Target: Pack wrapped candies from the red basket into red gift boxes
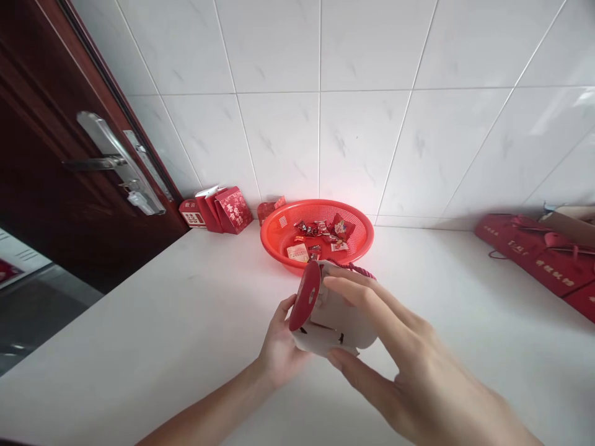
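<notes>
Just in front of the basket I hold a small red-and-white paper gift box, tilted, with its pale inner flaps showing and a twisted red cord handle at its far side. My left hand grips the box from the left and below, its far fingers hidden behind it. On the right, my right hand spans the box, index finger at the upper flap and thumb at the lower edge. The inside of the box cannot be made out.
Behind the box stands a red plastic basket with several wrapped sweets in it. Red paper boxes lean by the tiled wall at left. Red gift bags lie at right. A dark door borders the white counter.
</notes>
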The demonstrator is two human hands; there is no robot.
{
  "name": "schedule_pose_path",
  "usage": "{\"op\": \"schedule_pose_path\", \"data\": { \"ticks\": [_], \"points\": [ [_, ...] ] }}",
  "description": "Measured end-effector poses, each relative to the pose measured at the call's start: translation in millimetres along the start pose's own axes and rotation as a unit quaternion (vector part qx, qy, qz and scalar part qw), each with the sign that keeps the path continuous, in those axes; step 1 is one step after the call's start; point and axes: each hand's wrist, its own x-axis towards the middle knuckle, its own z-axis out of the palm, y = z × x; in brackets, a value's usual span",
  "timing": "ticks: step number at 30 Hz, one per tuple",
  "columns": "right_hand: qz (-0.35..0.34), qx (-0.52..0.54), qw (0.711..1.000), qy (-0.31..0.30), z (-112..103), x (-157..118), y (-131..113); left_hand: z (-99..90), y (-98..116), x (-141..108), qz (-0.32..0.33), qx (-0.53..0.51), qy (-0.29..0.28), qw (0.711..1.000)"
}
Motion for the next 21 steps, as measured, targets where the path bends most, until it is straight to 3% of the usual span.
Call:
{"op": "schedule_pose_path", "data": {
  "ticks": [11, 16, 21],
  "points": [
    [0.053, 0.002, 0.997, -0.047, -6, 2, -2, -8.9, -3, 3, -0.029, 0.014, 0.028, 0.999],
    [0.117, 0.044, 0.985, -0.12, -9, 5, 1, -11.4, -5, 5, -0.019, -0.009, 0.086, 0.996],
    [0.092, 0.016, 0.976, -0.195, -4, 5, 16, -7.8, -6, 8, -0.044, 0.003, 0.117, 0.992]
  ]
}}
